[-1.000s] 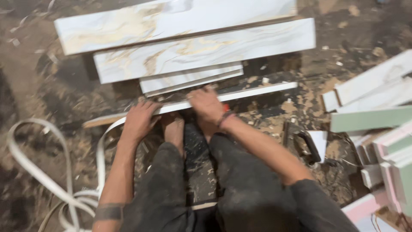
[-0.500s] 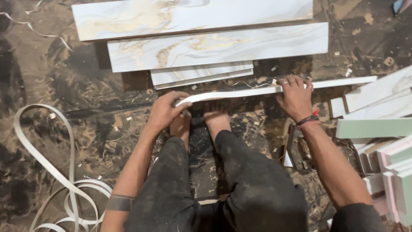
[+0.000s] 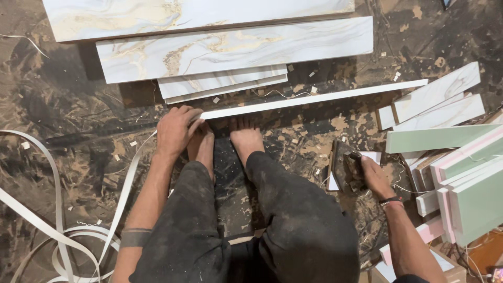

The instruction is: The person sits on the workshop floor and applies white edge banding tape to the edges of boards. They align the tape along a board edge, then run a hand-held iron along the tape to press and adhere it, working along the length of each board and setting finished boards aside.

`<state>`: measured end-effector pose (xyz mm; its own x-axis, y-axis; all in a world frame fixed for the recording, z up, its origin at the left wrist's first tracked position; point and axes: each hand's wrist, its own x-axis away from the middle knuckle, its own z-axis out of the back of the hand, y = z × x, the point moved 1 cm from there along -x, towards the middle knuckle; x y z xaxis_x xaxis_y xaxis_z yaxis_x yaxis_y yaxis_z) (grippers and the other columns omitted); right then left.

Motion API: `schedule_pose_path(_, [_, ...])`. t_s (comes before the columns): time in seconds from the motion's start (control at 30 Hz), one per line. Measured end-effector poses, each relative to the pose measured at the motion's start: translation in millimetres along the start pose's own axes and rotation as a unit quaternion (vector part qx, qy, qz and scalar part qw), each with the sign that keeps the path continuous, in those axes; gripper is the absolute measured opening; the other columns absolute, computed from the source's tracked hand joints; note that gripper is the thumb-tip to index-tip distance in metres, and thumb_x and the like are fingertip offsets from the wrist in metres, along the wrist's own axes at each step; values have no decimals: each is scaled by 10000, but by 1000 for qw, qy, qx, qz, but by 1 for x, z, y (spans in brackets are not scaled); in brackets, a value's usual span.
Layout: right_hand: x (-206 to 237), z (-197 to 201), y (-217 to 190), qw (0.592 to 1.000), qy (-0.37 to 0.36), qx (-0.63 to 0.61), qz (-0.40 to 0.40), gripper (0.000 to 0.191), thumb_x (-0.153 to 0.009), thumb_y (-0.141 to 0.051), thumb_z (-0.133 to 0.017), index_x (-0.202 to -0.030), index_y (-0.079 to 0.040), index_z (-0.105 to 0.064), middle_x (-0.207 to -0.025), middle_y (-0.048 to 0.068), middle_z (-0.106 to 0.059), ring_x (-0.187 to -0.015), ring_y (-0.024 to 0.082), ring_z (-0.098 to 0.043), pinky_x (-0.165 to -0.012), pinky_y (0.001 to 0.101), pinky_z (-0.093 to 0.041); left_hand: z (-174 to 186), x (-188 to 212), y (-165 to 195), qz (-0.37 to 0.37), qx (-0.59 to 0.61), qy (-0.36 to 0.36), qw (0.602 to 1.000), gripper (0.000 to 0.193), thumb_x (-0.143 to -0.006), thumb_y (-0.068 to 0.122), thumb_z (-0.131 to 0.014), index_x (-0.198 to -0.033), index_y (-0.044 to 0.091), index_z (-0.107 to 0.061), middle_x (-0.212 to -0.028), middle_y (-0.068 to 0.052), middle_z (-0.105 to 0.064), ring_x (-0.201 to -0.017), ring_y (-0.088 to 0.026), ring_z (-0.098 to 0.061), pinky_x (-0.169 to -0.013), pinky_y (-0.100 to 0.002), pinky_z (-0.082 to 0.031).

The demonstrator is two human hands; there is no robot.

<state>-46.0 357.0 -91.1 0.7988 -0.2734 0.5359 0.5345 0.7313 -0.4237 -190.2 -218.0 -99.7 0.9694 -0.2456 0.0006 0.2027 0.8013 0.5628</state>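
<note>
I squat on a dusty floor with my bare feet [image 3: 246, 137] against a long narrow white strip board [image 3: 314, 98] standing on its edge. My left hand [image 3: 175, 128] grips the board's left end, where a white edge-banding tape [image 3: 123, 194] runs off toward the lower left. My right hand [image 3: 372, 175] is off the board and rests on a dark, worn hand tool [image 3: 345, 170] lying on the floor at my right.
Marble-patterned panels [image 3: 236, 44] are stacked just beyond the strip. Smaller white, pale green and pink-edged boards [image 3: 461, 173] are piled at the right. Loops of white tape [image 3: 47, 230] lie at the lower left. Sawdust and chips cover the floor.
My right hand left the strip board and dropped down to the dark tool at the right. The left hand stays on the board's left end.
</note>
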Motion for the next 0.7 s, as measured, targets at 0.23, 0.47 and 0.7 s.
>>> schedule_pose_path(0.23, [-1,3,-46,995,-77,-2,-68,665,-928,-557,-595,-1413,-104,-575,-1143,184,-713,-1015,260,-690,-862,424,-551,1,1,0,21,3,-10,1000,233,-909,294,-723,-1084,145,-764,-1017,-45,-708,-957,-300,-663,-791,-441,-534])
schedule_pose_path(0.47, [-48,36,-147,953,-31,197,230,492,-928,-568,-629,-1199,-167,-718,-828,123,-752,-686,252,-727,-644,405,-579,-2,2,0,34,9,-19,999,222,-935,302,-708,-1078,140,-759,-1009,-50,-704,-947,-306,-676,-791,-451,-536])
schedule_pose_path(0.7, [-96,29,-238,894,-53,312,316,487,-896,-582,-676,-1027,-116,-732,-704,166,-704,-660,380,-684,-619,481,-535,-1,2,-11,48,27,-17,998,225,-923,292,-710,-1081,140,-761,-1004,-66,-693,-964,-313,-674,-798,-460,-537])
